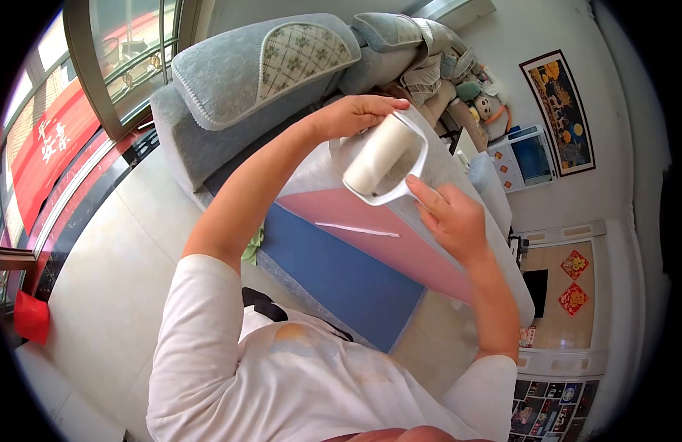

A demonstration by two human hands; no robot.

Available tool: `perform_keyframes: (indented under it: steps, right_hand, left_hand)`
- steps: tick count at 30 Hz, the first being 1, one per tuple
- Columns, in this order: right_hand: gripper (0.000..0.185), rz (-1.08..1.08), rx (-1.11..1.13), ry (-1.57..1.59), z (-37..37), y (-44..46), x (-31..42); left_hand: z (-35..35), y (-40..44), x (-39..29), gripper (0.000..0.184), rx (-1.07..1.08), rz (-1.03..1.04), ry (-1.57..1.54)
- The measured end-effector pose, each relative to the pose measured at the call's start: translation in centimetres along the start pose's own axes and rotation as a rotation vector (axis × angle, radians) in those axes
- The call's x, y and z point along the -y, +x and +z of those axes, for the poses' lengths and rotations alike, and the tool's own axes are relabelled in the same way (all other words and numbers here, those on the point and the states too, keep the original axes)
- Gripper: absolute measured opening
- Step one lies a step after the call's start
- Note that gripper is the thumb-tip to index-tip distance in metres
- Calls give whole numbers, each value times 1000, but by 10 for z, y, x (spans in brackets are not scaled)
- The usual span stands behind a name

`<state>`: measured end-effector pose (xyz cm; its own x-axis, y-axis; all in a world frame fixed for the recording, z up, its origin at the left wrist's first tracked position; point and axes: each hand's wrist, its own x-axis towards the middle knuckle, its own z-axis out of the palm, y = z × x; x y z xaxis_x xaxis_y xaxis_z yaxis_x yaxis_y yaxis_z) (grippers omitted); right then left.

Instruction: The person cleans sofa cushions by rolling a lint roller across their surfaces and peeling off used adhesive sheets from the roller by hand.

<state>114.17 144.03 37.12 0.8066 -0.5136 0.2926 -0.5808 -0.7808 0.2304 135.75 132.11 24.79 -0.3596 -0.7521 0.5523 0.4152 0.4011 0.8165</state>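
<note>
A lint roller (pixel 378 158) with a white sticky roll and a white curved frame is held up in front of me. My right hand (pixel 451 221) is closed around its handle, thumb lying along the top. At the roll's far end, the fingers of my left hand (pixel 359 116) are pinched together against its edge. Whether they hold a loose sheet edge cannot be made out. Below the roller lies a pink surface (pixel 370 254) with a thin white strip (pixel 356 230) on it. Beside that is a blue panel (pixel 334 280).
A grey-blue sofa (pixel 230 81) with patterned covers stands ahead. Cushions and a plush toy (pixel 485 109) are piled at its far end. Light tiles (pixel 113 243) cover the floor at left, near the glass door (pixel 127 51). A green cloth (pixel 253 245) lies beside the blue panel.
</note>
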Motion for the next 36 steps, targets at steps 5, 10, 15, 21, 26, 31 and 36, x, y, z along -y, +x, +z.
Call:
perform_keyframes:
  steps: [5, 10, 15, 21, 26, 31, 36]
  right_hand:
    - [54, 37, 32, -28, 4, 1, 10]
    - [53, 205, 8, -45, -9, -65, 3]
    - [52, 329, 68, -156, -34, -122, 4]
    - [52, 119, 154, -249, -30, -86, 14]
    - [51, 2, 107, -278, 3, -37, 16]
    - [48, 21, 112, -216, 26, -7, 29]
    - [43, 72, 74, -205, 9, -60, 13]
  left_hand:
    - [-1, 2, 10, 25, 45, 140, 183]
    - [3, 1, -3, 29, 32, 228, 413]
    - [6, 8, 4, 28, -5, 226, 393]
    - [4, 18, 10, 28, -21, 217, 363]
    - [3, 20, 6, 27, -30, 211, 342]
    - [1, 21, 8, 26, -6, 168, 292]
    - [3, 16, 7, 26, -20, 216, 353]
